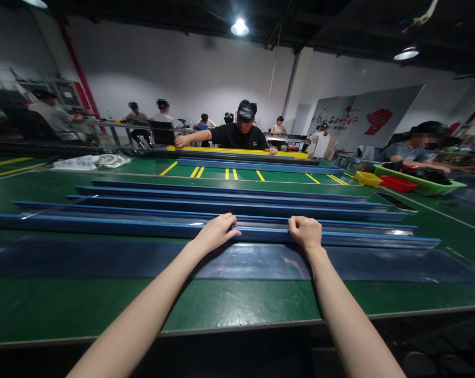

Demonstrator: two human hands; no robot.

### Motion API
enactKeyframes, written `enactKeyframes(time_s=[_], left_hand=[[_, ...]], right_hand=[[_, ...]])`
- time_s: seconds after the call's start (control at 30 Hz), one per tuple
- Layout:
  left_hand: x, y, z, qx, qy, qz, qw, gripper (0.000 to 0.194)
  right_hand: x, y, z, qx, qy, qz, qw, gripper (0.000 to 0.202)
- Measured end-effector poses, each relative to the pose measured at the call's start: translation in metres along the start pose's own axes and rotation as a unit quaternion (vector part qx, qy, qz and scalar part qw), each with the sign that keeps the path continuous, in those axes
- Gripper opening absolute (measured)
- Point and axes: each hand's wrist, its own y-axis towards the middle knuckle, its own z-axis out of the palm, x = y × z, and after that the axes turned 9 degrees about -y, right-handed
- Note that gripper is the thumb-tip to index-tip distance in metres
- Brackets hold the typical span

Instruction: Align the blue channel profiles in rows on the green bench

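Note:
A long blue plastic channel strip (115,226) lies across the green table in front of me. My left hand (217,231) is at its near edge, fingers curled over the rim and thumb on the near side. Further right along the same rim, my right hand (306,232) is closed in a fist around the edge; its fingertips are hidden. Closer to me, a flat, clear bluish plastic sheet (241,265) stretches along the table under my wrists. Behind the held strip lie more blue strips (237,202), roughly parallel to it.
Across the green table (229,302), a person in black (237,135) holds a long yellow bar (237,152). To the right are a green tray (422,181) of dark items, a red bin (398,183), a yellow bin (368,179) and a dark flat object (394,201). Clear plastic bags (91,161) lie left.

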Motion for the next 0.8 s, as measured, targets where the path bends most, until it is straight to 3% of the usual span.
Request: enactKeyframes(time_s=[0.5, 0.8], left_hand=[[0.007, 0.004, 0.001, -0.015, -0.065, -0.026, 0.997, 0.023], [0.011, 0.004, 0.003, -0.014, -0.060, -0.010, 0.998, 0.027]], right_hand=[[0.002, 0.000, -0.002, 0.008, 0.009, 0.009, 1.000, 0.041], [0.003, 0.000, -0.003, 0.014, 0.013, 0.013, 1.000, 0.042]])
